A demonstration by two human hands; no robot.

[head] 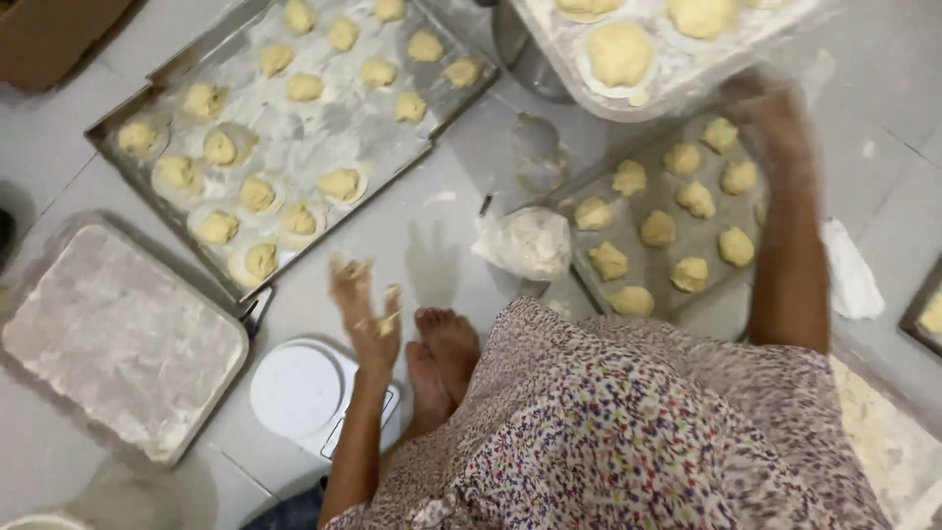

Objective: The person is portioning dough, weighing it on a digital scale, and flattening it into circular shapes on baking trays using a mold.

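Observation:
My left hand (365, 309) is raised over the floor, fingers spread, with bits of yellow dough stuck to them and nothing held. My right hand (770, 113) is blurred and reaches out to the edge of a floured tray (677, 74) at the top right that carries large dough rounds (620, 51). Under it lies a smaller tray (599, 285) with several small dough balls (657, 228). I sit on the floor in a flowered dress, with my bare feet (442, 363) between my arms.
A long floured tray (324, 123) with several dough balls lies at the top left. A flour-dusted empty tray (118, 339) sits at the left. A white kitchen scale (304, 393) stands beside my left arm. A plastic bag of flour (525, 243) lies in the middle.

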